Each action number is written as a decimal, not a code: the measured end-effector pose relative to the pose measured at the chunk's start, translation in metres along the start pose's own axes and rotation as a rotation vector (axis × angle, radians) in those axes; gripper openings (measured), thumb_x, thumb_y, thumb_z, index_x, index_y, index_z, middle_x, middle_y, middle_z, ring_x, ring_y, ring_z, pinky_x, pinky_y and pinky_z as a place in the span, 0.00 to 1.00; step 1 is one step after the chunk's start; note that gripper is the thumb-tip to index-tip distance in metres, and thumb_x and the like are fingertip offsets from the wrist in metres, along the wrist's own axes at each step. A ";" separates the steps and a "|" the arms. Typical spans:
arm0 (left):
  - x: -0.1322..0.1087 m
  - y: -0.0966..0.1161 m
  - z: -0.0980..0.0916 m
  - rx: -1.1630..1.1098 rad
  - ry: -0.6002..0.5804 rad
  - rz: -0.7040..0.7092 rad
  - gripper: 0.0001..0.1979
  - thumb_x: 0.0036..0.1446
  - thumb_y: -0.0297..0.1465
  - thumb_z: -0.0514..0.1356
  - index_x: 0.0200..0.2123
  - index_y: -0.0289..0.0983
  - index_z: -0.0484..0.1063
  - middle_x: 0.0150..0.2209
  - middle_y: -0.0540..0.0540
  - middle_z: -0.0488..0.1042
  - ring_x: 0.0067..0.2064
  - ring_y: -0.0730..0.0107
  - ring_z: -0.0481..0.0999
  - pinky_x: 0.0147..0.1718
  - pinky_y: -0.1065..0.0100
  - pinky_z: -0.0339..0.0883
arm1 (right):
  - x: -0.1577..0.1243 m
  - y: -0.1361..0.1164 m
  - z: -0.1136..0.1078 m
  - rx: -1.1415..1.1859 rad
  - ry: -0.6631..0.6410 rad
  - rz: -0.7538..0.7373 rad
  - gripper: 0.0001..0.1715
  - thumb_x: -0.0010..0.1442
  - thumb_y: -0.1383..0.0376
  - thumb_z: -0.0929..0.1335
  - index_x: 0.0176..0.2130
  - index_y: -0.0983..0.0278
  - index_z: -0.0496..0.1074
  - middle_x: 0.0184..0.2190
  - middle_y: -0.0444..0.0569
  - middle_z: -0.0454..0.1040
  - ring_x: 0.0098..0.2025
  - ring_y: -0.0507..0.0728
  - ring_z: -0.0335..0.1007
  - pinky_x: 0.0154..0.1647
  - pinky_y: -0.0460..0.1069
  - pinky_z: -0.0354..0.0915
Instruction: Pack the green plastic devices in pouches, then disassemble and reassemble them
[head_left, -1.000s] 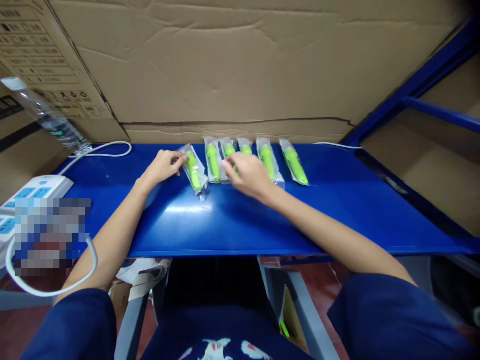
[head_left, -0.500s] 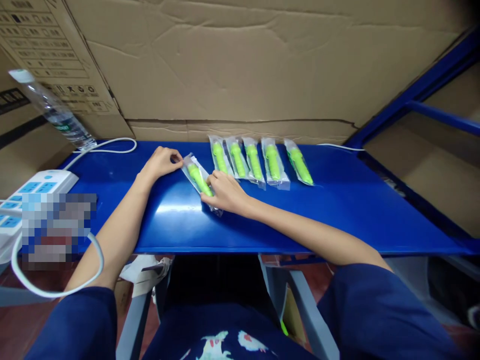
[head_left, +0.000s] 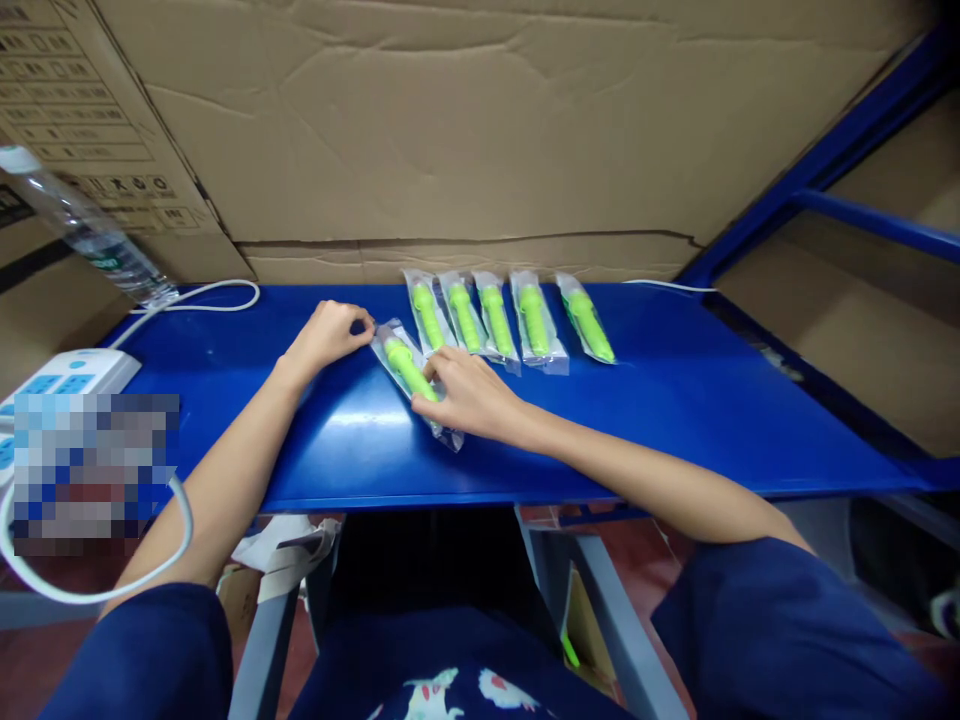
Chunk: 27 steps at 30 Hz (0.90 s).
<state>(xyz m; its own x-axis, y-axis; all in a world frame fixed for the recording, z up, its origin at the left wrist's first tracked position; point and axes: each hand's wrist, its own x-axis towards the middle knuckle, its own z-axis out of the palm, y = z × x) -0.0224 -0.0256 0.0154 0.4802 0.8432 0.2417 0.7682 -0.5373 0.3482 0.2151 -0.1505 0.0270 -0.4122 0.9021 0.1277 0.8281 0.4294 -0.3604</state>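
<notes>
A bright green, ribbed stick-like item in a clear plastic bag (head_left: 405, 365) lies slanted on the blue table. My left hand (head_left: 334, 335) pinches the upper corner of this bag between thumb and fingertips. At the lower end, my right hand (head_left: 476, 395) is closed around the bagged green item, thumb on the near side. The bag's bottom edge sticks out below the right hand. Behind it, several more bagged green items (head_left: 532, 320) lie in a row near the back of the table; the rightmost sits a little apart.
A blue table (head_left: 675, 420) meets a cardboard wall (head_left: 465, 150) at the back. On the left are a clear bottle (head_left: 97, 235), a white power strip (head_left: 97, 370) with a cable, and a blurred-out object. A blue metal frame (head_left: 862, 215) borders the right.
The bagged item in my hands has shifted slightly right and toward me, both hands moving with it. The whole view has shifted slightly, so the background appears further left.
</notes>
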 end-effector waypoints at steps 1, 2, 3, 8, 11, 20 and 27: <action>0.000 -0.004 -0.002 -0.026 0.015 -0.045 0.13 0.56 0.37 0.57 0.34 0.36 0.78 0.41 0.42 0.83 0.45 0.54 0.81 0.50 0.59 0.69 | -0.001 0.004 -0.004 0.004 0.010 -0.009 0.13 0.60 0.59 0.68 0.39 0.67 0.73 0.43 0.57 0.75 0.48 0.64 0.69 0.49 0.56 0.64; -0.001 -0.009 -0.004 -0.047 0.029 -0.103 0.12 0.56 0.37 0.57 0.34 0.36 0.77 0.39 0.42 0.83 0.43 0.55 0.81 0.48 0.60 0.70 | -0.001 0.009 -0.007 0.009 0.024 -0.021 0.12 0.60 0.60 0.69 0.39 0.67 0.73 0.43 0.57 0.75 0.48 0.63 0.69 0.49 0.56 0.64; -0.002 -0.014 -0.005 -0.064 0.040 -0.158 0.12 0.55 0.38 0.58 0.34 0.36 0.77 0.38 0.42 0.83 0.42 0.55 0.81 0.48 0.60 0.70 | -0.002 0.015 -0.009 0.013 0.040 -0.035 0.12 0.60 0.60 0.69 0.40 0.67 0.73 0.43 0.57 0.74 0.47 0.63 0.69 0.49 0.56 0.63; -0.006 -0.026 -0.007 -0.025 0.092 -0.159 0.24 0.48 0.44 0.66 0.45 0.36 0.73 0.53 0.39 0.77 0.54 0.51 0.76 0.59 0.51 0.64 | -0.002 0.044 -0.009 0.008 0.054 -0.114 0.10 0.60 0.64 0.71 0.42 0.65 0.74 0.43 0.55 0.75 0.49 0.63 0.69 0.50 0.55 0.62; -0.005 -0.023 -0.009 -0.054 -0.036 -0.005 0.18 0.53 0.44 0.60 0.42 0.38 0.76 0.59 0.41 0.74 0.62 0.51 0.71 0.66 0.50 0.57 | -0.006 0.052 -0.004 -0.009 0.042 -0.129 0.11 0.61 0.66 0.71 0.45 0.65 0.74 0.45 0.55 0.75 0.50 0.63 0.69 0.51 0.55 0.62; -0.008 -0.008 -0.025 -0.085 -0.466 -0.025 0.27 0.52 0.55 0.58 0.45 0.45 0.83 0.68 0.47 0.66 0.67 0.51 0.68 0.63 0.57 0.64 | -0.026 0.059 -0.002 -0.114 0.145 -0.002 0.24 0.65 0.59 0.70 0.58 0.62 0.68 0.55 0.58 0.71 0.58 0.68 0.66 0.55 0.60 0.63; -0.013 0.030 -0.003 0.078 -0.359 0.018 0.28 0.47 0.57 0.67 0.44 0.45 0.81 0.70 0.42 0.62 0.73 0.37 0.50 0.67 0.33 0.41 | -0.051 0.085 -0.012 0.025 0.224 0.260 0.29 0.63 0.49 0.70 0.52 0.70 0.70 0.47 0.62 0.74 0.46 0.65 0.73 0.47 0.58 0.68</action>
<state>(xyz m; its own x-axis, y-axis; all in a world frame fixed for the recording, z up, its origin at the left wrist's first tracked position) -0.0067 -0.0527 0.0259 0.6011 0.7940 -0.0910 0.7817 -0.5604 0.2737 0.3111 -0.1594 0.0010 -0.0929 0.9694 0.2274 0.8837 0.1855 -0.4298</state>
